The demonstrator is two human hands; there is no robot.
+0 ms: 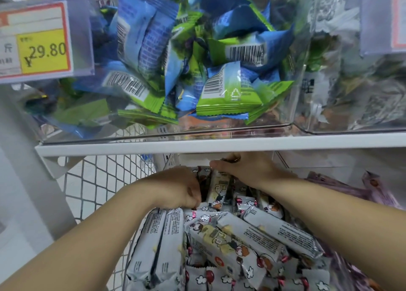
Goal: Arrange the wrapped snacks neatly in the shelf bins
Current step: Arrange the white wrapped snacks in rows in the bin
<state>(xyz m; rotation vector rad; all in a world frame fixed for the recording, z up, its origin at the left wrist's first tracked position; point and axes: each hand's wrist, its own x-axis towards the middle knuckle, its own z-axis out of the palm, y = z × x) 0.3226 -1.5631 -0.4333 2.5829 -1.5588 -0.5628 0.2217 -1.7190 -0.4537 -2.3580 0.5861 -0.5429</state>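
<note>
Several long white wrapped snack bars (230,244) with cartoon prints fill a clear bin on the lower shelf. My left hand (175,187) reaches into the back of that bin with its fingers curled down among the bars; what they hold is hidden. My right hand (243,167) is just under the upper shelf edge, and its thumb and fingers pinch the top of an upright white bar (218,190). The two hands are close together, one bar's width apart.
Above, a clear bin (219,134) holds several blue and green wrapped snacks (228,88) on a white shelf edge (219,145). A yellow price tag (44,51) hangs at upper left. White wire mesh (98,178) stands left; purple packets (342,185) lie right.
</note>
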